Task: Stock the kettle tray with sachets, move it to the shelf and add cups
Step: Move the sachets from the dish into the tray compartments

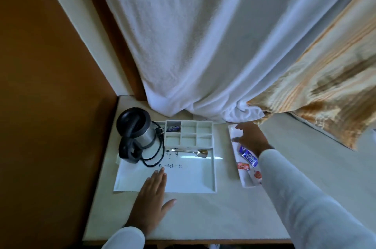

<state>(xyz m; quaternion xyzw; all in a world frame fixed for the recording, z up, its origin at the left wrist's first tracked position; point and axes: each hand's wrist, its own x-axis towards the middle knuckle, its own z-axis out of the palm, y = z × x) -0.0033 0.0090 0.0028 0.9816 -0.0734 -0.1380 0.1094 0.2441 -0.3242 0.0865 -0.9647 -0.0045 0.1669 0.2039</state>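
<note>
Left hand (pixel 151 197) flat on tray (pixel 211 171), right hand (pixel 249 137) seemingly open over sachets (pixel 249 157)

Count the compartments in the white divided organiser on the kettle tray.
6, in two rows of three in the white divided organiser; the far-left one holds a blue sachet, the rest look empty.

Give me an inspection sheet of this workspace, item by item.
Surface: pale table.
Job's things: white kettle tray holding kettle; one blue sachet in its divider's far-left compartment; spoon in front of the divider; more sachets in narrow side dish.
Clutter: nothing seen.
Grips: left hand flat on the tray's near edge; right hand open over the dish.
Cables: black cord looped beside the kettle.
Surroundings: white curtain, patterned drape, brown wall.
</note>
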